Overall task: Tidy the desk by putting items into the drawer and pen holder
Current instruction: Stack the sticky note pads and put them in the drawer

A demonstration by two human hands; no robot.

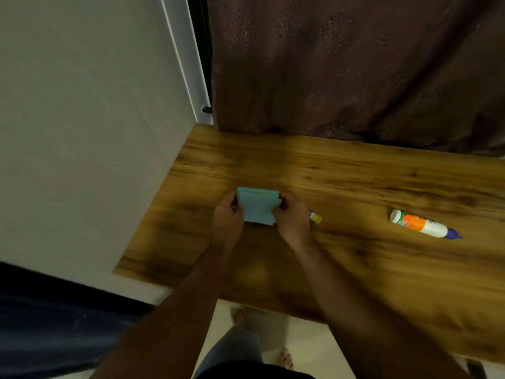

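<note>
A small stack of light blue sticky notes [257, 206] sits over the wooden desk [355, 187], near its left end, held between 2 hands. The left hand [226, 217] pinches its left edge and the right hand [292, 218] pinches its right edge, fingers curled onto the paper. Just beside the right hand, a purple-and-yellow object [315, 216] pokes out, too hidden to name. Well to the right lies a glue bottle [420, 223] on its side, purple tip pointing right. A dark curtain [355, 64] hangs behind the desk.
</note>
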